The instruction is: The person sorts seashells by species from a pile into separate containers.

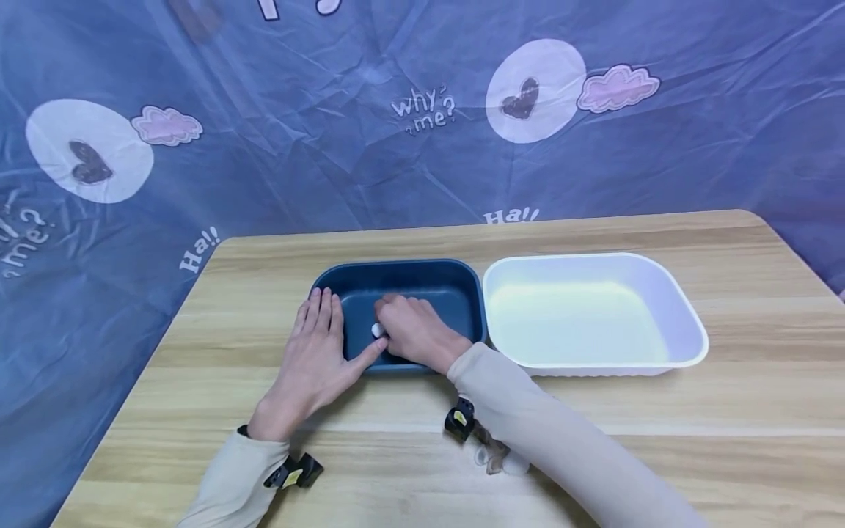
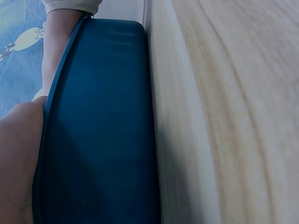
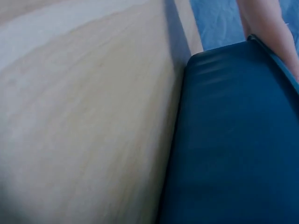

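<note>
The right hand's (image 1: 419,330) grip looks curled closed round a small white object (image 1: 377,331) (mostly hidden, its shape unclear) inside the blue tray (image 1: 442,302); the left hand (image 1: 313,364), fingers straight, rests on that tray's left rim, on the bench (image 1: 389,455).

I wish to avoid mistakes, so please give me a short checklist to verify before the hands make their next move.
1. Left hand rests on the blue tray's rim: ok.
2. Blue tray stands upright on the table: ok.
3. Right hand is inside the blue tray, fingers curled: ok.
4. Small white object in the right hand is fully visible: not ok, mostly covered.
5. Its grip is firm: cannot tell.
6. White tray stands upright beside the blue one: ok.
</note>
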A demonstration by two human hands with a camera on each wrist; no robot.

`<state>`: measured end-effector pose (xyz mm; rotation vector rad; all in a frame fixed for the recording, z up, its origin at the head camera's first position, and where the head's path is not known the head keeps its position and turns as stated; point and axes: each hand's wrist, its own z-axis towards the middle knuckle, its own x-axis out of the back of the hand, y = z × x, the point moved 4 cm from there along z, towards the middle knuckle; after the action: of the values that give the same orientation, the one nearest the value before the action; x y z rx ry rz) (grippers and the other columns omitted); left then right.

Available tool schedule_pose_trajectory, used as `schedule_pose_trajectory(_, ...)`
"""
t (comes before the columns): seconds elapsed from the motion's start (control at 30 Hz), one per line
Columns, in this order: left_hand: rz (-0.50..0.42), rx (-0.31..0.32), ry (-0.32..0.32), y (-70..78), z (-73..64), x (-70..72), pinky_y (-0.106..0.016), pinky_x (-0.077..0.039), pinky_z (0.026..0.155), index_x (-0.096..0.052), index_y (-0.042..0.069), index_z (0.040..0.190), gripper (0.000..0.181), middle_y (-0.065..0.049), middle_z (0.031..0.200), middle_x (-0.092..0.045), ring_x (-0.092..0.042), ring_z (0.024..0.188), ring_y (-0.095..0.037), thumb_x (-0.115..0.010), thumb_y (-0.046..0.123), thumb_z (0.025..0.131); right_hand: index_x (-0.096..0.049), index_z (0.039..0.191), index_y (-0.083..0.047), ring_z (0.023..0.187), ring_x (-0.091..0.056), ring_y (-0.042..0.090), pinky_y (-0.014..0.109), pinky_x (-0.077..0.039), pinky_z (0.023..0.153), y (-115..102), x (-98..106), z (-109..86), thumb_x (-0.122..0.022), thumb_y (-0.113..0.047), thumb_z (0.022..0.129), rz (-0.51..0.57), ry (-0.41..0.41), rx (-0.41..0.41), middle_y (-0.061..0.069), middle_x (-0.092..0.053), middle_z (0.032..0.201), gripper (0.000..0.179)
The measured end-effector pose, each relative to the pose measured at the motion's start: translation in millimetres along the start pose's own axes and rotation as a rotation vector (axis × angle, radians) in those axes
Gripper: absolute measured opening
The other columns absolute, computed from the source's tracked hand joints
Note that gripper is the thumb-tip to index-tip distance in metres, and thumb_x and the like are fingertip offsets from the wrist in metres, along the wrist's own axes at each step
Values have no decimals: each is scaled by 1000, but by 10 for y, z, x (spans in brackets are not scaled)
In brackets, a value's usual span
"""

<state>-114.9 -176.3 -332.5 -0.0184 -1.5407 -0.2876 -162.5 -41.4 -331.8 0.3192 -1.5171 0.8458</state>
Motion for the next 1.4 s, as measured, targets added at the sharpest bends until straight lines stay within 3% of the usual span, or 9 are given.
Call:
schedule_pose_trajectory(0.63,14,-1,1,23,-6,-33,-48,-4,118,-20,-13,147,106,-29,155,-13,-4,146,-39,-37,74,88,-63,90,-9,58,-52,13,25,-45,50,40,-35,-7,-65,-13,91,-34,-36,-57,2,-56,79,4)
schedule_pose_trajectory(0.8,9,-2,-1,27,-11,-48,-48,-4,118,-20,-13,147,105,-30,155,-14,-4,146,-39,-37,73,89,-61,88,-10,57,-51,13,26,-43,49,44,15,-73,-65,-12,90,-24,-8,-68,1,-54,75,5)
schedule_pose_trajectory(0.97,5,-5,2,31,-5,-54,-48,-4,118,-21,-13,147,104,-29,155,-14,-5,146,-39,-38,72,89,-65,93,-7,59,-55,15,30,-47,50,33,267,-338,-68,-14,87,-22,116,-114,2,-60,82,9)
schedule_pose_trajectory(1.1,9,-1,10,20,0,-44,-48,-3,118,-21,-14,147,104,-30,155,-14,-5,146,-40,-40,71,89,-69,98,-6,69,-61,14,32,-52,56,8,507,-661,-70,-15,85,-19,215,-99,3,-66,90,16)
schedule_pose_trajectory(1.4,14,1,16,9,1,-16,-47,-3,118,-21,-14,147,103,-29,155,-14,-5,146,-40,-40,70,89,-69,94,-8,62,-50,1,18,-44,53,68,642,-1382,-73,-9,81,110,228,-34,-7,-59,77,14)
